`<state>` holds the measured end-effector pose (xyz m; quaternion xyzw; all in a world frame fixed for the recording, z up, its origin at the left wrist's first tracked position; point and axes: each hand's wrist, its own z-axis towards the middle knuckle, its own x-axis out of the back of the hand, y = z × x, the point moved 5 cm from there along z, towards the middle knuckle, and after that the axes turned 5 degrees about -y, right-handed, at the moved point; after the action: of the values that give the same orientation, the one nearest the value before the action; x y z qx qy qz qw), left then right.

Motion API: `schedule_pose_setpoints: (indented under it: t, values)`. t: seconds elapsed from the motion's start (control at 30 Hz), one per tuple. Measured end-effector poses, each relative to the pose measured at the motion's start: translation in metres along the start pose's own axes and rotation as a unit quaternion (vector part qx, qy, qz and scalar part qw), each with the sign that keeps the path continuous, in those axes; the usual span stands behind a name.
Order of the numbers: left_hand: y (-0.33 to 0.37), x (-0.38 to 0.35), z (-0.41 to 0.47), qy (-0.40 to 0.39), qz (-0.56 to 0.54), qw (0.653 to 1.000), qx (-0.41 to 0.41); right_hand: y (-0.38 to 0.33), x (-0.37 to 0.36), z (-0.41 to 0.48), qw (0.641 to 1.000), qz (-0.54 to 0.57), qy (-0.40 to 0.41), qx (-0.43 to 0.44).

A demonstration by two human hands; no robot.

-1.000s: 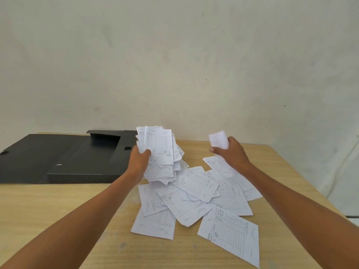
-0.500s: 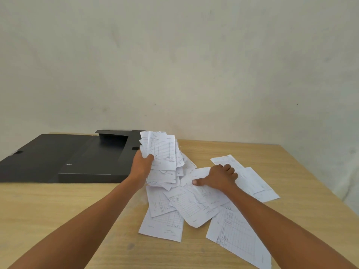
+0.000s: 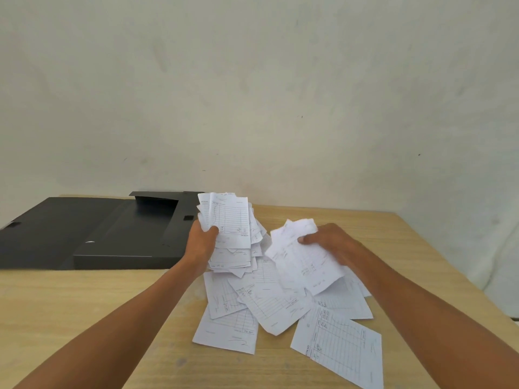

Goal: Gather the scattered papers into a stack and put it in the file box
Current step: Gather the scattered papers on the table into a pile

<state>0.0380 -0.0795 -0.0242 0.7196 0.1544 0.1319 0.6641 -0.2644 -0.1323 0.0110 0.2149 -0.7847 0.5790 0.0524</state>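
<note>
Mid-gather: we hold a bundle in one hand and a fresh sheet in the other.

Nearest us, below both sets of fingers, loose papers (image 3: 269, 304) lie overlapped on the wooden table (image 3: 84, 318), one sheet (image 3: 339, 346) well apart toward our right forearm. Above them our right hand (image 3: 331, 242) has its fingers pinched closed on a lifted sheet (image 3: 303, 262), just beside our left hand (image 3: 202, 242), whose fingers are clamped round the upright stack (image 3: 230, 220). Beyond the left fingers lies the open black file box (image 3: 112, 234). We judge collecting is about half done; next, the lifted sheet must slide onto the stack, edges roughly aligned.
</note>
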Motion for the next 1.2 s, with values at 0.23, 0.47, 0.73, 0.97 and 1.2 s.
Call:
schedule_pose_setpoints:
  t: [0.23, 0.47, 0.73, 0.97, 1.2]
  values:
    - [0.009, -0.018, -0.010, -0.055, -0.043, 0.998, -0.007, -0.043, 0.024, -0.016, 0.975, 0.189, -0.042, 0.109]
    - [0.024, -0.070, -0.043, -0.168, -0.076, 0.983, -0.005, -0.017, -0.036, 0.006, 0.982, 0.160, 0.058, 0.086]
    - [0.033, -0.064, -0.039, -0.207, -0.052, 0.976, -0.042, -0.029, -0.049, -0.001, 0.979, 0.160, 0.029, 0.126]
    - [0.059, -0.051, -0.028, -0.127, -0.080, 0.977, -0.149, -0.067, -0.047, -0.011, 0.952, 0.067, 0.091, 0.283]
    - [0.010, -0.036, -0.031, -0.139, -0.050, 0.982, -0.117, -0.024, -0.070, -0.011, 0.964, -0.006, 0.077, 0.254]
